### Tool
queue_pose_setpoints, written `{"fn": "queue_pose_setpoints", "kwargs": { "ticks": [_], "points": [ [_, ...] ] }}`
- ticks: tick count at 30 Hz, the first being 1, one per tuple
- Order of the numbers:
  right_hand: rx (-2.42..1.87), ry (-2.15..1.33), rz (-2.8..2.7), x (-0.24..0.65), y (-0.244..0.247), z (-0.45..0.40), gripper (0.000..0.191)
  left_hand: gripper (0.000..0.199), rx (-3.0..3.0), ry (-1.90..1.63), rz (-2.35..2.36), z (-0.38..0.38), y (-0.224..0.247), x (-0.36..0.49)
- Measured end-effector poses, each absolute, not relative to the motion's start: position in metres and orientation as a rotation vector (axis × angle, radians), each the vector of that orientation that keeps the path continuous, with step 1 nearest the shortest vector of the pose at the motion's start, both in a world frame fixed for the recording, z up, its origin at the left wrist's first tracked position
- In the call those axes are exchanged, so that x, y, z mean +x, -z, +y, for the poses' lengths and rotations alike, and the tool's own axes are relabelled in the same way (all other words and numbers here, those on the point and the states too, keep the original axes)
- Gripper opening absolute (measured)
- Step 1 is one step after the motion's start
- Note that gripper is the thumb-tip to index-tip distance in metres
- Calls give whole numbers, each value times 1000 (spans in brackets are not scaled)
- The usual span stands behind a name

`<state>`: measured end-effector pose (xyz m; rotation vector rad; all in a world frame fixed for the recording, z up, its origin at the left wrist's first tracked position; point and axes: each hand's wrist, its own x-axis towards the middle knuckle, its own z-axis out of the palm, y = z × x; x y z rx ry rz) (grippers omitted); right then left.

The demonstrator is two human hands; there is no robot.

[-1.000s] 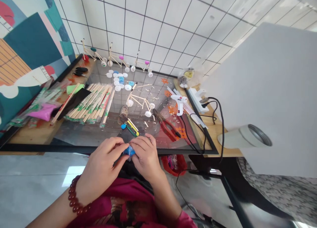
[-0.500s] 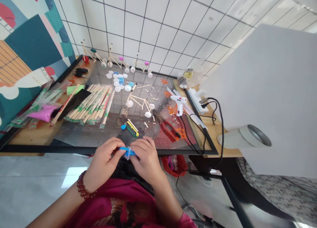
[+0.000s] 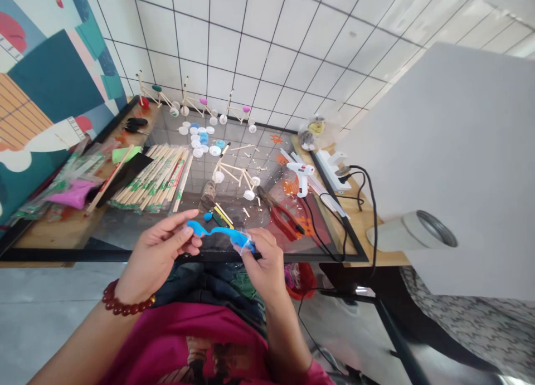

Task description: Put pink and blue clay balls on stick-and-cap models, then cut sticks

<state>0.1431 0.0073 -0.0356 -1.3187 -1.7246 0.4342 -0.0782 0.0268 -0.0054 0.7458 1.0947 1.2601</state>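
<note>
Blue modelling clay (image 3: 223, 230) is stretched in a thin sagging strand between my hands, above the table's front edge. My left hand (image 3: 161, 245) pinches one end of it between thumb and fingertips. The other end sits in clear plastic wrap, gripped by my right hand (image 3: 264, 259). Just beyond the strand lie a small blue clay ball (image 3: 208, 216) and a yellow-green utility knife (image 3: 223, 218), partly covered by the clay. A small tricycle-like frame of sticks (image 3: 236, 173) with white cap wheels stands farther back.
Bundled wrapped chopsticks (image 3: 152, 176) lie at left, beside purple clay (image 3: 73, 193) in a bag. Red-handled pliers (image 3: 284, 215) and a white glue gun (image 3: 301, 176) with its cord are at right. White and blue bottle caps (image 3: 200, 140) and several finished stick models stand toward the wall.
My hands have moved apart, the left one leftward and the right one rightward. The blue clay, bunched between them before, is now drawn out into a long strand.
</note>
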Motion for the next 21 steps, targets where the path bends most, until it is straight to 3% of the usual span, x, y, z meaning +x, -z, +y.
{"fn": "queue_pose_setpoints", "kwargs": {
  "ticks": [9, 13, 17, 21],
  "points": [
    [-1294, -266, -1848, 132, 38, 6, 17, 27, 1363, -1132, 1103, 19, 5, -52],
    [-1275, -221, -1928, 126, 35, 1, 20, 12, 1943, -1151, 1276, 18, 7, -50],
    [-1091, -427, -1942, 131, 27, -3, 20, 18, 2338, -1153, 1578, 32, 12, -73],
    [-941, -620, -1772, 144, 22, -3, 13, 20, 2233, -1221, 1689, 57, 13, -97]
  ]
}}
